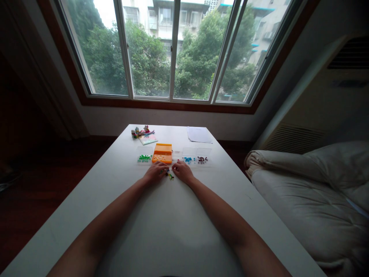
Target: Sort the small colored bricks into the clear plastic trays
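Both my forearms reach out over a white table (178, 231). My left hand (156, 171) and my right hand (182, 171) rest close together on the tabletop, fingers curled inward. Between them lies a small cluster of coloured bricks (170, 176), green, yellow and dark. The fingertips of both hands touch or pinch this cluster; the exact grip is too small to make out. Just beyond the hands stands an orange box (162, 153).
Clear trays hold green bricks (144, 157), blue bricks (188, 159) and dark red bricks (202, 158). A booklet (148, 139) and small built figures (140, 132) lie at the far left, a paper sheet (199, 134) at the far right. A bed (311, 192) borders the table's right side.
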The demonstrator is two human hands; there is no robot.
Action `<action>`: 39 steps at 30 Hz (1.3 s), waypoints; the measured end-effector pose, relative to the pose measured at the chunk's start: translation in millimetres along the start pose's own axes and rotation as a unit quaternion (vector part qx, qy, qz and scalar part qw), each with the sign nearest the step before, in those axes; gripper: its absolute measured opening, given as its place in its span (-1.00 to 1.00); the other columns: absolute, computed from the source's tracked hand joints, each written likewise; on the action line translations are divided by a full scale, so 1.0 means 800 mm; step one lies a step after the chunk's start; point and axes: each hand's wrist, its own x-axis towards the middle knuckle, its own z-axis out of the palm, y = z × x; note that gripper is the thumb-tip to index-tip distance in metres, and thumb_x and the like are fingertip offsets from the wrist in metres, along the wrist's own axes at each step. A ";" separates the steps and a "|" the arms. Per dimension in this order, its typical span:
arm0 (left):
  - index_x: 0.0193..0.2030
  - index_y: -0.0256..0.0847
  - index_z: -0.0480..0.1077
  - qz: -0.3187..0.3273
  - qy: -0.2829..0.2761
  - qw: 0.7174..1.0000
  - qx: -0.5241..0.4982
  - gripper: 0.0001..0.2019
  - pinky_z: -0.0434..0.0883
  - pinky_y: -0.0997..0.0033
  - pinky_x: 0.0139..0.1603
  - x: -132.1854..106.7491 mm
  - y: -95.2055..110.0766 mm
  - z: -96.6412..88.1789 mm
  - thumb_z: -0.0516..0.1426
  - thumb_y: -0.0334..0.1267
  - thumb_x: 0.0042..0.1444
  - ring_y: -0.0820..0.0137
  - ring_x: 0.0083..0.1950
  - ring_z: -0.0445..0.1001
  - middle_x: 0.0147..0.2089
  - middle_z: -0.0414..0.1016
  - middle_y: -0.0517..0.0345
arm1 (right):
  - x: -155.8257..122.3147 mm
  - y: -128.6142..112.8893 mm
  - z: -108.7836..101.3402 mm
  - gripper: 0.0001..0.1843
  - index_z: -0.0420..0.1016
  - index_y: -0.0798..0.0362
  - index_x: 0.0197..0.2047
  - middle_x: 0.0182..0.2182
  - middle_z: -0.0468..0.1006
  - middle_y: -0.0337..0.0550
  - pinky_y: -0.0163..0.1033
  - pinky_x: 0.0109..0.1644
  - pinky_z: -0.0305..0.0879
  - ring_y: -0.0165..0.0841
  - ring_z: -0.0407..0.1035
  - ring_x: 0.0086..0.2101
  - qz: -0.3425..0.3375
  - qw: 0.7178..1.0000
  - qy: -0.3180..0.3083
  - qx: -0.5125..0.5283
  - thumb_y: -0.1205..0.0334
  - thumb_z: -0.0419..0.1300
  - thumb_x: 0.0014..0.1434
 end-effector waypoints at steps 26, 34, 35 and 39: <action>0.10 0.00 0.54 0.084 -0.068 0.993 0.048 -0.58 0.31 0.13 0.26 0.003 -0.001 0.010 0.09 -0.46 0.19 0.18 0.21 0.35 0.14 0.54 0.09 | 0.004 0.009 -0.002 -0.87 0.57 0.00 -0.27 -0.39 0.56 -0.20 -0.31 -0.20 0.21 -0.36 0.38 -0.35 0.066 0.993 0.083 0.054 0.30 0.17 0.18; 0.11 0.02 0.53 0.089 -0.071 0.988 0.108 -0.63 0.31 0.18 0.25 0.001 0.001 0.010 0.10 -0.40 0.24 0.22 0.18 0.33 0.13 0.52 0.14 | 0.004 0.009 0.000 -0.88 0.56 0.01 -0.27 -0.41 0.55 -0.22 -0.32 -0.23 0.19 -0.37 0.36 -0.37 0.057 0.993 0.079 0.059 0.30 0.18 0.19; 0.11 0.03 0.54 0.087 -0.071 0.987 0.111 -0.64 0.31 0.18 0.24 0.001 0.002 0.009 0.10 -0.38 0.25 0.22 0.16 0.33 0.12 0.52 0.13 | 0.003 0.009 -0.001 -0.88 0.56 0.01 -0.27 -0.41 0.55 -0.22 -0.32 -0.23 0.19 -0.37 0.36 -0.37 0.056 0.994 0.078 0.060 0.30 0.18 0.19; 0.08 0.02 0.56 0.082 -0.076 0.987 0.117 -0.70 0.34 0.21 0.16 0.002 0.006 0.005 0.10 -0.30 0.29 0.22 0.11 0.34 0.05 0.54 0.10 | 0.003 0.008 -0.002 -0.88 0.56 0.01 -0.27 -0.39 0.56 -0.21 -0.32 -0.22 0.20 -0.36 0.37 -0.35 0.051 0.994 0.079 0.063 0.30 0.17 0.20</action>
